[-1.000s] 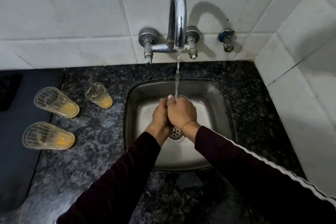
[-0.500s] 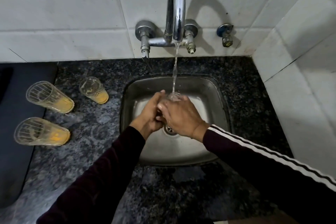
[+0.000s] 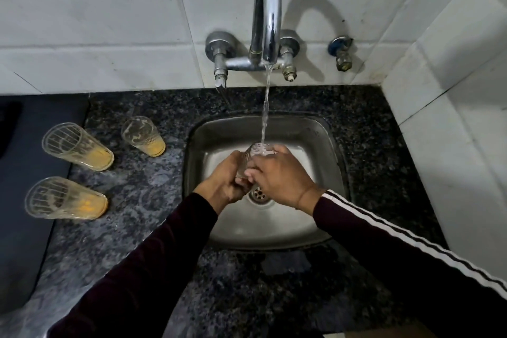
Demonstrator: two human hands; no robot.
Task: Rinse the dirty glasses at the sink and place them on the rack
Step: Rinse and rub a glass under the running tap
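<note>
Over the steel sink (image 3: 326, 151) both my hands hold one clear glass (image 3: 253, 152) upright under the running stream from the chrome tap (image 3: 267, 16). My left hand (image 3: 223, 180) grips its lower part. My right hand (image 3: 277, 175) wraps round its side near the rim, and water falls into the mouth. Three dirty glasses with orange dregs stand on the counter at the left: one nearest the sink (image 3: 142, 136), one further left (image 3: 76, 145), one in front (image 3: 64, 199). No rack is in view.
Dark speckled granite counter (image 3: 137, 217) surrounds the sink. A dark mat (image 3: 24, 173) lies along the left edge under two of the glasses. White tiled walls close in behind and on the right, with a small valve (image 3: 341, 53) beside the tap.
My hands have opened apart from a tight clasp, so the glass's rim now shows under the stream. The three glasses on the counter have not moved.
</note>
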